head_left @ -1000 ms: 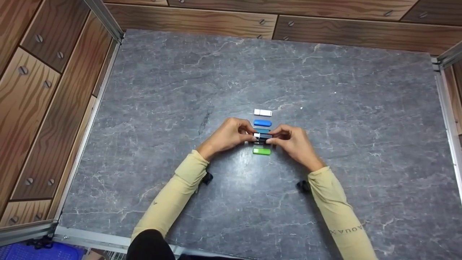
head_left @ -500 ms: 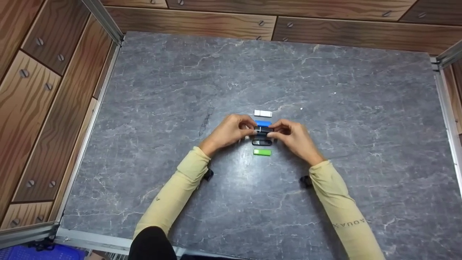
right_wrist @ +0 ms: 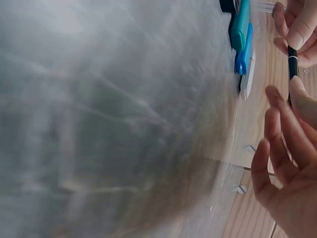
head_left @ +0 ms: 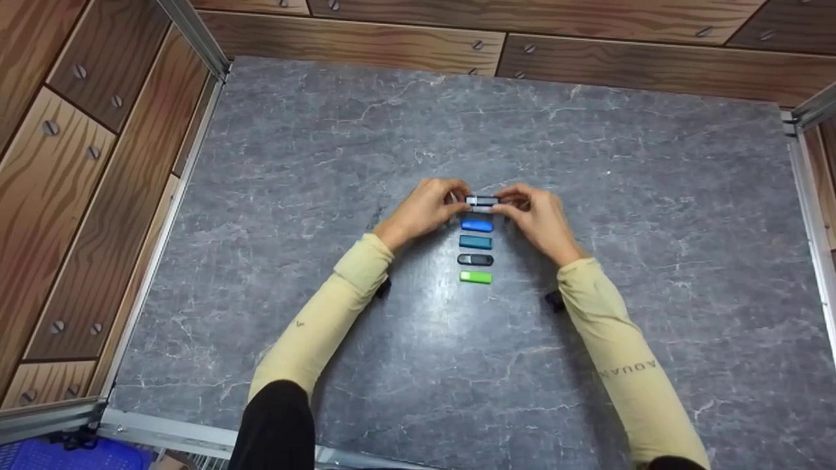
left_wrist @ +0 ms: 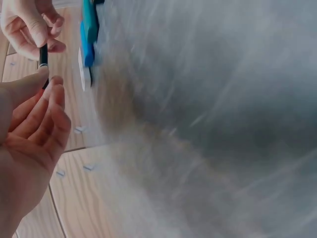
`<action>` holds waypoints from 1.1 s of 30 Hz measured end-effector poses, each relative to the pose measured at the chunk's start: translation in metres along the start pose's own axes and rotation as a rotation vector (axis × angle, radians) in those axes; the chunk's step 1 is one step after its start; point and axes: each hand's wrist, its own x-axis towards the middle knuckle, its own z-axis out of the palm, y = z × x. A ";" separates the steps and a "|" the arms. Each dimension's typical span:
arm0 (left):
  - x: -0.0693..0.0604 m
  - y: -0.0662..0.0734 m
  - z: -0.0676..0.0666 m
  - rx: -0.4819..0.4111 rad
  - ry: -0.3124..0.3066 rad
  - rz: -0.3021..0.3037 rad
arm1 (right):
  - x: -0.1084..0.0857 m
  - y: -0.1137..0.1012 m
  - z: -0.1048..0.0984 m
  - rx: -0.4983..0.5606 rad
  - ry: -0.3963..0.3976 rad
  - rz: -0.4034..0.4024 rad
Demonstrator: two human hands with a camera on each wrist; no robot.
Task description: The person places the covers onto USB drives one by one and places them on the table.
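Note:
Both hands pinch one black USB flash drive (head_left: 483, 200) with a light band, one hand at each end. My left hand (head_left: 424, 207) grips its left end between thumb and fingers, and my right hand (head_left: 541, 219) its right end. Both wrist views show the held drive (left_wrist: 43, 55) raised off the table. Below it in the head view a white drive (head_left: 482, 210) is partly hidden. Nearer me, in a column, lie a blue drive (head_left: 477, 225), a teal drive (head_left: 475, 242), a black drive with a grey end (head_left: 475, 260) and a green drive (head_left: 476, 277).
The drives lie on a grey marbled tabletop (head_left: 326, 143) edged by metal rails. Wood-patterned panels (head_left: 366, 42) stand at the back and left. A blue plastic basket (head_left: 78, 455) is below the table at the lower left.
Both hands have carried the held black drive away from me, past the teal and blue drives to over the white one. The lying drives appear to have stayed in place.

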 end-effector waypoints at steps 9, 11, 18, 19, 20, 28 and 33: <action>0.025 -0.009 -0.003 0.239 -0.015 -0.058 | 0.022 0.008 0.006 -0.057 -0.009 0.030; 0.028 -0.011 -0.002 0.261 -0.018 -0.053 | 0.024 0.010 0.008 -0.066 -0.010 0.044; 0.035 -0.016 0.000 0.343 -0.008 -0.035 | 0.032 0.010 0.011 -0.136 -0.003 0.074; 0.035 -0.016 0.000 0.350 -0.007 -0.033 | 0.032 0.009 0.012 -0.148 -0.002 0.076; 0.035 -0.016 0.001 0.355 -0.006 -0.030 | 0.032 0.009 0.012 -0.157 0.000 0.073; 0.035 -0.019 0.003 0.342 0.016 -0.013 | 0.033 0.011 0.015 -0.177 0.024 0.061; 0.035 -0.018 0.003 0.307 0.021 -0.012 | 0.033 0.011 0.015 -0.152 0.009 0.068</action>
